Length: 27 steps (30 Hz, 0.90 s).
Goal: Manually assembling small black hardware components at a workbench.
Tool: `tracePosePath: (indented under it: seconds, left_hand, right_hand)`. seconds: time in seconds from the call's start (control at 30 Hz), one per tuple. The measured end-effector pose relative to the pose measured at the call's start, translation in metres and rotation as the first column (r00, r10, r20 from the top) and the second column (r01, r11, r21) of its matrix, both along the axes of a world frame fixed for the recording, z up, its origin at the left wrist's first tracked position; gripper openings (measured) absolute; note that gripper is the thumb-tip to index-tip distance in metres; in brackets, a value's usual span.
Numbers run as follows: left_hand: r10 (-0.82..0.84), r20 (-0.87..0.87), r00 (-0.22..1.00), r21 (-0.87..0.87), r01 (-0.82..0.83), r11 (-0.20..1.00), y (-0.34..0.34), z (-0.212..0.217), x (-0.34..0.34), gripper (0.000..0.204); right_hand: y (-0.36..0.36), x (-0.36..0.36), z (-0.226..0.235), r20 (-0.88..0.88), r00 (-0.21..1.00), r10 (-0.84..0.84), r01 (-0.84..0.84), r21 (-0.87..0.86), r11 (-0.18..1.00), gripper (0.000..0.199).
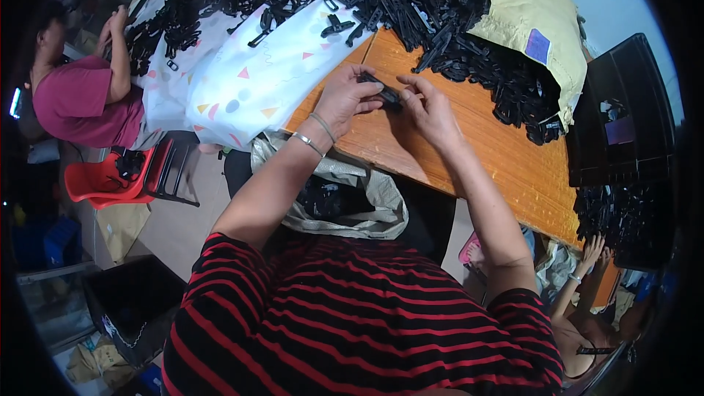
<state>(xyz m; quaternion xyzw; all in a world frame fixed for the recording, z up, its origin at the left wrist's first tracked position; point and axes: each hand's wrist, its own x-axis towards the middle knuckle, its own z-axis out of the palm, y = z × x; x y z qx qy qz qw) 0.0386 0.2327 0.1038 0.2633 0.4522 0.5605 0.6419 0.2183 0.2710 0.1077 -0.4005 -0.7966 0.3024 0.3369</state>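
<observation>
Your left hand (346, 97) and right hand (429, 106) pinching one small black plastic clip (385, 93), above orange wooden desk (506, 154), heap of black plastic clips (411, 0) beyond

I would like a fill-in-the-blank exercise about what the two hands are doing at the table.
1. The left hand and right hand hold one small ____ plastic part.
2. The table is made of ____.
3. Two bracelets sit on the ____ wrist.

Missing words: black; wood; left
</observation>
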Motion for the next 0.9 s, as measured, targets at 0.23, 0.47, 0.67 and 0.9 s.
tracePosePath:
  seconds: [0.23,0.47,0.67,0.9]
  left_hand:
    - [-0.039,-0.198,0.98,0.056,0.051,0.997,0.006,0.01,0.013,0.029]
    - [-0.024,-0.485,0.874,0.096,0.08,0.992,0.009,-0.011,0.01,0.013]
    - [0.013,-0.641,0.767,0.111,0.075,0.991,0.013,-0.016,0.007,0.012]
    - [0.071,-0.773,0.63,0.16,0.086,0.983,0.016,-0.022,0.003,0.013]
  right_hand:
    - [0.008,0.011,0.002,-0.249,0.967,-0.058,-0.072,-0.482,0.873,0.009]
    - [0.009,0.009,-0.013,-0.174,0.976,-0.129,-0.006,-0.617,0.787,0.016]
    - [0.008,0.003,-0.016,-0.205,0.968,-0.145,-0.018,-0.633,0.774,0.021]
    - [0.008,-0.004,-0.002,-0.06,0.989,-0.132,0.063,-0.642,0.764,0.022]
